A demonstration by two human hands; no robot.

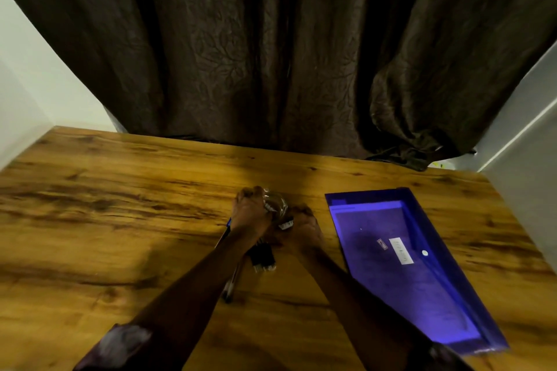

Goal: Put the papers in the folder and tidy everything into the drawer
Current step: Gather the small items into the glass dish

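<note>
A wooden counter point(120, 190) stands before a dark brown curtain point(271, 54), with pale walls point(36, 84) at either side. Mid-counter, the left hand point(251, 209) curls round a clear glass point(275, 205). The right hand point(303, 227) touches it, grip unclear. Pens point(263, 256) lie beneath the wrists. A blue folder point(407, 265) lies flat to the right.

Home: wooden desk point(120, 220) (curtain point(271, 54) behind).

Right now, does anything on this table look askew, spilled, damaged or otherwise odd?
Nothing looks spilled or damaged. The blue folder lies slanted on the right of the table, and dark pens lie loose beneath the forearms, near where the left hand grips a glass jar.
</note>
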